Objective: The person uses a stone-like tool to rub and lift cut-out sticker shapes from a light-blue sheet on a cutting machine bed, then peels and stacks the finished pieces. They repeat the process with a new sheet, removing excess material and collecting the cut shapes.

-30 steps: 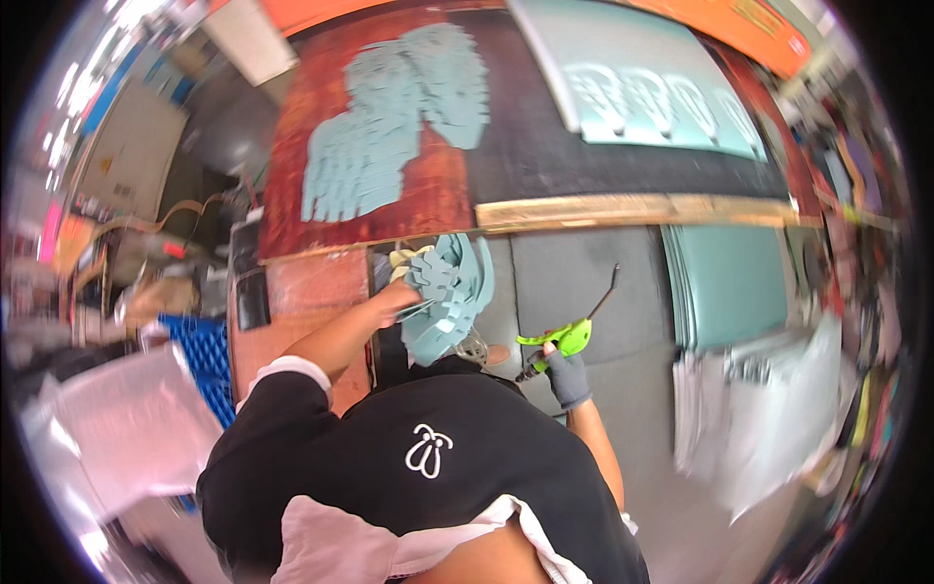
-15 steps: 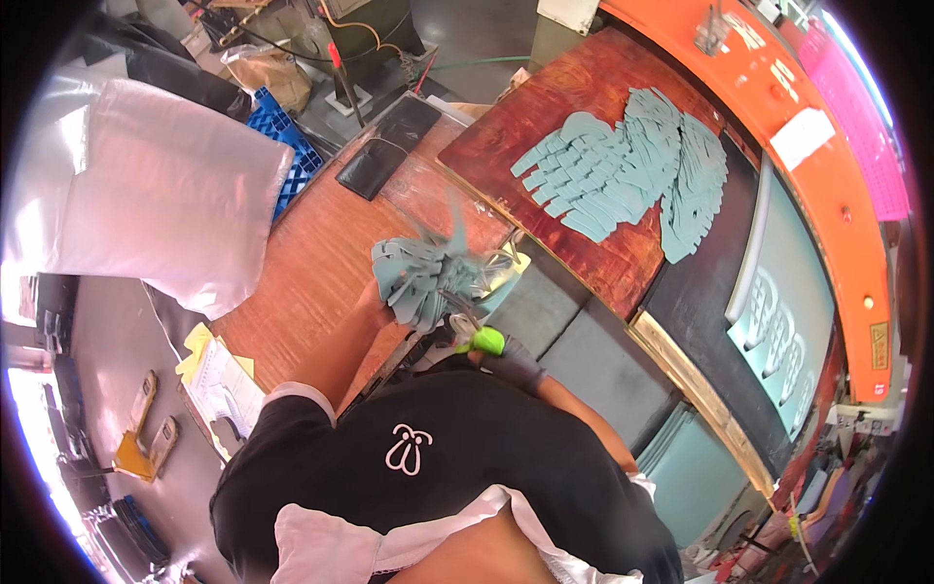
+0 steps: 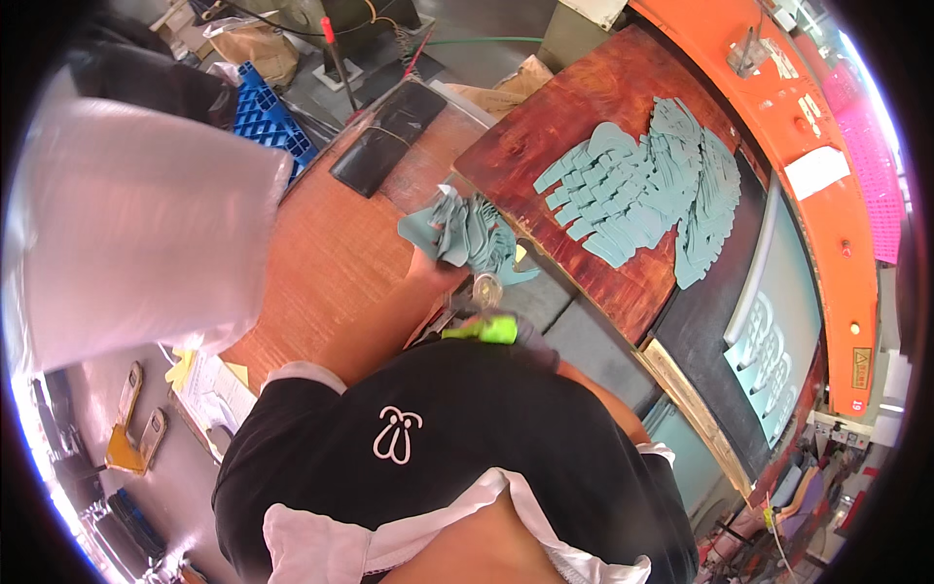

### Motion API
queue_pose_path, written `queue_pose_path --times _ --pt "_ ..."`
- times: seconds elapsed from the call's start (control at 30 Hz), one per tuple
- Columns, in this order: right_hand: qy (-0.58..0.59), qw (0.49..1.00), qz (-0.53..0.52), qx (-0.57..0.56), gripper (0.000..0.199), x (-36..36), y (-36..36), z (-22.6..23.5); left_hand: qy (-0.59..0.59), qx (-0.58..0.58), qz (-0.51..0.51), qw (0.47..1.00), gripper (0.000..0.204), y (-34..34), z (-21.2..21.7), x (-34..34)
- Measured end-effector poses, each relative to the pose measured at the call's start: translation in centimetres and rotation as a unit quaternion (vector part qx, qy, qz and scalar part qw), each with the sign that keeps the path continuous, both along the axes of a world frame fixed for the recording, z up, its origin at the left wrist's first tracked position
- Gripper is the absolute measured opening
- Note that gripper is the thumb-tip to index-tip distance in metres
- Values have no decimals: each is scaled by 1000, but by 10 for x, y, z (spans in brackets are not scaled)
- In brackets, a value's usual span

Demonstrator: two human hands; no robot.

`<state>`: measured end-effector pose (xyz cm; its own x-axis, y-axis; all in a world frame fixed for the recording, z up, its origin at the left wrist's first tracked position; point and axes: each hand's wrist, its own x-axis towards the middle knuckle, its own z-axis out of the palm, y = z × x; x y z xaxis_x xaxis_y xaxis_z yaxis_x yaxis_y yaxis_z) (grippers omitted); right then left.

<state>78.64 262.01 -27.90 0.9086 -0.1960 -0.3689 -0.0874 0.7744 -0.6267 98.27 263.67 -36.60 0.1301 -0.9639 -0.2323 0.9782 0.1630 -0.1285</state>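
Note:
My left hand (image 3: 435, 273) is closed round a bunch of thin teal foam cut-outs (image 3: 467, 232), fanned out above the edge of the wooden table. Close to my chest, my right hand (image 3: 533, 343) wears a dark glove and grips a tool with a bright green part (image 3: 494, 330); its exact kind is not clear. A pale round piece (image 3: 486, 290) shows between the green part and the bunch. My right fingers are mostly hidden. Overlapping teal cut-outs (image 3: 623, 190) lie heaped on the reddish-brown board (image 3: 516, 127) to the right.
Below the board run a dark bed (image 3: 696, 341) and an orange machine frame (image 3: 827, 219). A teal sheet with cut-out openings (image 3: 764, 355) lies at right. Clear plastic sheeting (image 3: 146, 214) covers the left side. A black slab (image 3: 389, 136) rests on the wooden table (image 3: 302, 263).
The bunch in my left hand has shifted right and farther away, and its loose pieces look less blurred. My right hand with the green-parted tool has drawn slightly away from it.

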Motion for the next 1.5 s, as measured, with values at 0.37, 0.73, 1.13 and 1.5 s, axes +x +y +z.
queue_pose_path --times 0.37,0.73,1.13,1.5 --pt "-18 994 72 -74 32 -18 -3 4 16 155 -27 987 42 32 -44 -7" --pt "300 804 182 -479 19 -38 9 -90 19 78 -197 977 41 29 -65 -29" --pt "280 886 -277 -242 19 -166 98 -127 -211 -44 -336 917 41 38 -61 -77" --pt "21 867 -315 -387 25 -108 184 -74 -598 -43 -494 630 31 -29 -67 -257"
